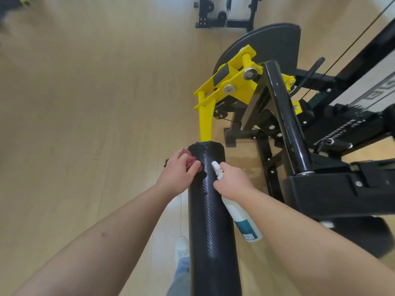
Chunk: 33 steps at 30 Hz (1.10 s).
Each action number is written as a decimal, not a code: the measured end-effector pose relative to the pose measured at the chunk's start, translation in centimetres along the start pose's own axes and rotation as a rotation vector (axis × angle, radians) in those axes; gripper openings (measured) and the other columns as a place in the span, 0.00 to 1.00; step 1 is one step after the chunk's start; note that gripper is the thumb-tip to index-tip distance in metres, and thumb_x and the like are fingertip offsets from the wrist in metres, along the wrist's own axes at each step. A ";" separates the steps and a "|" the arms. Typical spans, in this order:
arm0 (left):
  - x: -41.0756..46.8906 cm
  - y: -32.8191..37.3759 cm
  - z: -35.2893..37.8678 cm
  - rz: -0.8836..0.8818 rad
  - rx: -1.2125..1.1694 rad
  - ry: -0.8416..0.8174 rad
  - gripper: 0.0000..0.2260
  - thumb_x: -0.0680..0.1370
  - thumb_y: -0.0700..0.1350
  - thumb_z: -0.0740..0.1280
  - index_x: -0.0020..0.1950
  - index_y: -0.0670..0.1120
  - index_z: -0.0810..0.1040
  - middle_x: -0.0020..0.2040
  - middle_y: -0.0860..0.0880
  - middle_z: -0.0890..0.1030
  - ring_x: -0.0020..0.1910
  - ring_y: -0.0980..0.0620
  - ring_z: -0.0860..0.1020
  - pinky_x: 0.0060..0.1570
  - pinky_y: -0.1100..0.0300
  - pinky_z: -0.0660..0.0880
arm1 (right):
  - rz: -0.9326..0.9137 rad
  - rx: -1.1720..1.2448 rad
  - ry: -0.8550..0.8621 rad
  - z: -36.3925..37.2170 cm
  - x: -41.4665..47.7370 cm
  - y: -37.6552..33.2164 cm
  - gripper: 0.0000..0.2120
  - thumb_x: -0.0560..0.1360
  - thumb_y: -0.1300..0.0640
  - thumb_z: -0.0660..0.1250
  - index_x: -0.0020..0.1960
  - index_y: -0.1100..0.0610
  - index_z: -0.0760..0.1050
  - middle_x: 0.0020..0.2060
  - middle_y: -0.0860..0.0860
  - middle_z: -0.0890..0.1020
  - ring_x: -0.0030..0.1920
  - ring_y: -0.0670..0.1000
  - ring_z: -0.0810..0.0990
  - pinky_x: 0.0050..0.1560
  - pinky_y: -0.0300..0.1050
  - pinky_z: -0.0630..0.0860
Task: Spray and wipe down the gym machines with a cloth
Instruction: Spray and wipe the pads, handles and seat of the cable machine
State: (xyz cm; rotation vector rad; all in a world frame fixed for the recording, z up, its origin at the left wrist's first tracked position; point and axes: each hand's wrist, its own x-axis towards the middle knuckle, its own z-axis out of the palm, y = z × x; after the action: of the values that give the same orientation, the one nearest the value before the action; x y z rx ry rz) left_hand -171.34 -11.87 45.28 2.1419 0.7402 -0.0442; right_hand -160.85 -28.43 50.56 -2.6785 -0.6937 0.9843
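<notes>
Wiping the black roller pad at frame centre
Left hand clutches a maroon cloth against it; right hand grasps a spray bottle

Pale wood-grain plank floor, seen from above. At right, the black bolted base frame of a gym machine stands on it, ending at the left in a squat black foot block set flat on the boards. A glossy, wet-looking patch lies on the floor just beside the frame. At the top edge, well apart, a second black frame with small wheels rests on the floor. Near the bottom, one white shoe stands on the boards.
</notes>
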 end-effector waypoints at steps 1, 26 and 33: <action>-0.2 0.0 0.1 0.000 0.000 -0.006 0.21 0.75 0.68 0.55 0.43 0.54 0.76 0.71 0.48 0.74 0.77 0.54 0.64 0.72 0.46 0.67 | -0.005 0.010 0.007 0.1 -0.4 0.0 0.08 0.75 0.54 0.65 0.42 0.50 0.64 0.41 0.48 0.75 0.46 0.58 0.77 0.41 0.48 0.73; -19.3 5.7 4.5 -0.013 0.083 -0.001 0.13 0.82 0.56 0.63 0.46 0.48 0.78 0.60 0.56 0.74 0.63 0.54 0.73 0.58 0.57 0.68 | -0.083 0.020 -0.170 5.0 -18.2 8.8 0.08 0.78 0.54 0.67 0.55 0.55 0.74 0.50 0.53 0.80 0.51 0.54 0.81 0.57 0.51 0.81; -23.9 6.5 5.5 -0.019 0.121 -0.009 0.13 0.83 0.55 0.64 0.41 0.52 0.73 0.63 0.54 0.74 0.67 0.53 0.71 0.62 0.55 0.69 | -0.107 0.036 -0.213 6.7 -21.5 10.9 0.09 0.77 0.55 0.67 0.56 0.57 0.76 0.50 0.54 0.81 0.51 0.56 0.81 0.57 0.55 0.81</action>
State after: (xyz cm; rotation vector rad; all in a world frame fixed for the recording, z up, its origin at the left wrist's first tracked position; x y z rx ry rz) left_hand -186.41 -30.68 53.15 2.2477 0.7701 -0.1113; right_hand -175.67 -48.34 53.71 -2.5001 -0.8411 1.2516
